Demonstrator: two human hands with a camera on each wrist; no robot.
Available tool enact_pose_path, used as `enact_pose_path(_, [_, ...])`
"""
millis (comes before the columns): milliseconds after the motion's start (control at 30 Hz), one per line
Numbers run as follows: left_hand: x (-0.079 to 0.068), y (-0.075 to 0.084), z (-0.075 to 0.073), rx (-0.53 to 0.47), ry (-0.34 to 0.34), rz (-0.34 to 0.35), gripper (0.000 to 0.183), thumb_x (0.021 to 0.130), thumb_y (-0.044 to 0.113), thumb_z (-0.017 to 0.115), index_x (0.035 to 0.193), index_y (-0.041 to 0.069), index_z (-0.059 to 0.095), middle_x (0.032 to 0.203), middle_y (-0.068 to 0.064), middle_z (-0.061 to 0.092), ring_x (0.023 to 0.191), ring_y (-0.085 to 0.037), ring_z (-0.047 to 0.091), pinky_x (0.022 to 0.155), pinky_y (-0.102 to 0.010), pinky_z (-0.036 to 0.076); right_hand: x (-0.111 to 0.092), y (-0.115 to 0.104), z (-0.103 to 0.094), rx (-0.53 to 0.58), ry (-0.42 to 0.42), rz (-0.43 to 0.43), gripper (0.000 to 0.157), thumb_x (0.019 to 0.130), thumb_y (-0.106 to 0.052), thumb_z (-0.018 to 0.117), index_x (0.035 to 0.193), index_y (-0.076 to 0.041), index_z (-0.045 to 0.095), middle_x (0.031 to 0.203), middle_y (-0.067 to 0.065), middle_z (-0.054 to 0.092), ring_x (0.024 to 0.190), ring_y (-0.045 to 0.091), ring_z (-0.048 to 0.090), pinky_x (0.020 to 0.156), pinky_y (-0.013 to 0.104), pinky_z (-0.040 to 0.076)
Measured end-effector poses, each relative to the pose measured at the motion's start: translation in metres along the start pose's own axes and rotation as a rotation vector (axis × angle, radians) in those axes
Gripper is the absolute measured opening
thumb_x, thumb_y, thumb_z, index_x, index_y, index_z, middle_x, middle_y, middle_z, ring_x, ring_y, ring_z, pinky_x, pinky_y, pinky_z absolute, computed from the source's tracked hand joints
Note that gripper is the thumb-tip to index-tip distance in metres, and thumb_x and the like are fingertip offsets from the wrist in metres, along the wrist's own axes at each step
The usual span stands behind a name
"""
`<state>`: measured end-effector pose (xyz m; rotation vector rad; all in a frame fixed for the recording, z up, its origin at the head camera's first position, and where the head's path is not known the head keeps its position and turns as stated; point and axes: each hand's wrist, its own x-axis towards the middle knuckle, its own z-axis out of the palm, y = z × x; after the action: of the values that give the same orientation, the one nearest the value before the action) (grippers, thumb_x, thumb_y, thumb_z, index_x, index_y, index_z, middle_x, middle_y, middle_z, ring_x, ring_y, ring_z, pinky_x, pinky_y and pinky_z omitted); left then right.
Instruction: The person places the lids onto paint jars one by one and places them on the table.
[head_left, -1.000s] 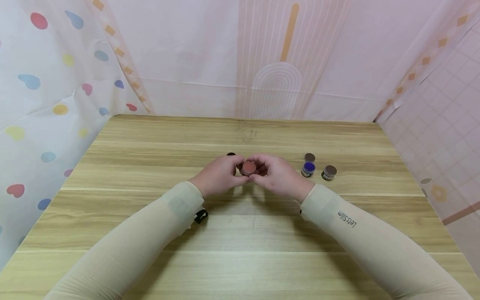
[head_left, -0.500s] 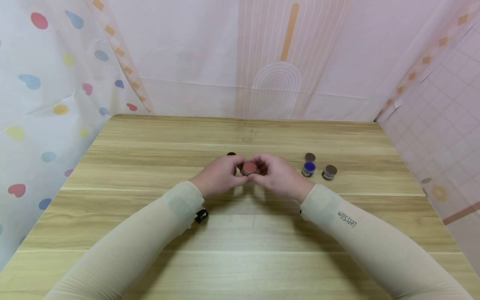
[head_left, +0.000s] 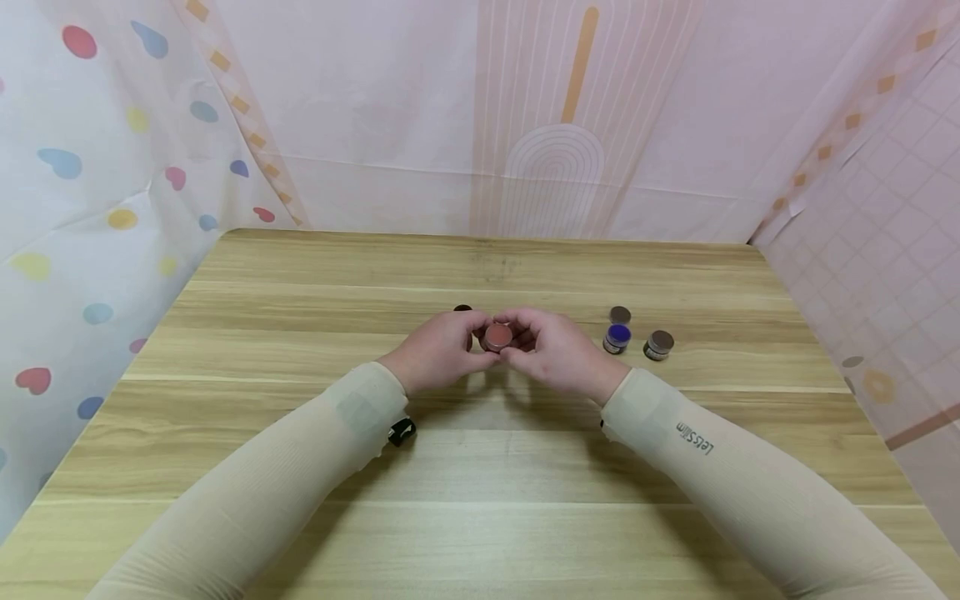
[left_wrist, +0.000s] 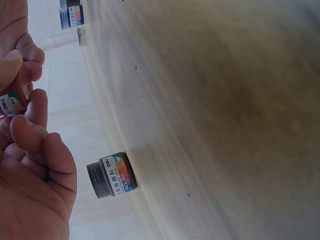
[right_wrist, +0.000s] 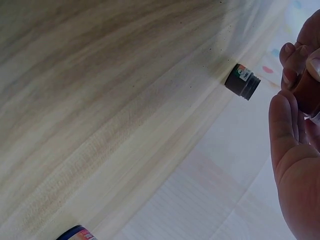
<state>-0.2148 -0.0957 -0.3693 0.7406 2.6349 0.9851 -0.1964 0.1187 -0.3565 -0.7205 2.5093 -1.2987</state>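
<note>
A small paint jar (head_left: 498, 337) with a reddish-brown top is held between both hands above the table. My left hand (head_left: 438, 352) grips it from the left, thumb at its near side. From the right, my right hand (head_left: 561, 352) holds the same jar with curled fingers and thumb. Part of the jar's printed label (left_wrist: 11, 103) shows in the left wrist view; fingers hide the rest. A dark paint jar (left_wrist: 112, 175) with a narrower neck stands on the table just beyond my left hand, mostly hidden by it in the head view.
To the right stand a blue paint jar (head_left: 617, 338) and a dark brown one (head_left: 659, 344), with a brown round top (head_left: 619, 315) behind the blue jar. All are on a wood-grain table (head_left: 480, 517). Patterned cloth (head_left: 375, 108) hangs along its back and sides.
</note>
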Motion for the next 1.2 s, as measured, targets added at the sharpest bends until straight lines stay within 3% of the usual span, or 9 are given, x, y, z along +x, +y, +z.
enact_pose_path(233, [0.0005,0.0002,-0.0002,0.0,-0.002,0.003,0.022,0.094,0.027,0.08,0.11,0.014,0.071,0.087,0.0,0.066,0.07,-0.015,0.055,0.062,-0.029,0.047,-0.0004,-0.0005,-0.0001,0.012,0.0,0.0,0.038,0.098,-0.008,0.07,0.136,-0.005,0.065,0.119,0.009,0.074,0.104,0.019,0.07,0.093,0.033,0.058])
enact_pose_path(500, [0.0012,0.0012,0.0008,0.008,-0.013,0.008,0.02,0.096,0.025,0.077,0.112,0.015,0.071,0.087,0.001,0.066,0.07,-0.015,0.055,0.063,-0.03,0.047,0.0001,0.0001,0.0002,0.022,0.011,0.076,0.031,0.097,-0.014,0.076,0.125,-0.007,0.066,0.111,0.007,0.071,0.1,0.019,0.067,0.09,0.033,0.057])
enact_pose_path(733, [0.001,0.0,0.0006,0.01,-0.011,0.006,0.019,0.095,0.026,0.078,0.109,0.016,0.07,0.089,0.002,0.066,0.073,-0.015,0.055,0.065,-0.03,0.047,0.0007,0.0024,0.0002,0.027,0.002,0.042,0.038,0.097,-0.011,0.075,0.133,-0.005,0.064,0.116,0.009,0.072,0.103,0.02,0.069,0.093,0.034,0.058])
enact_pose_path(1200, [0.0013,-0.0015,0.0012,0.017,0.004,0.021,0.019,0.094,0.028,0.08,0.106,0.016,0.07,0.087,0.002,0.065,0.07,-0.014,0.055,0.062,-0.029,0.047,-0.0004,0.0009,0.0011,0.018,0.009,0.019,0.033,0.098,-0.008,0.072,0.13,-0.004,0.067,0.115,0.009,0.073,0.102,0.019,0.069,0.092,0.032,0.058])
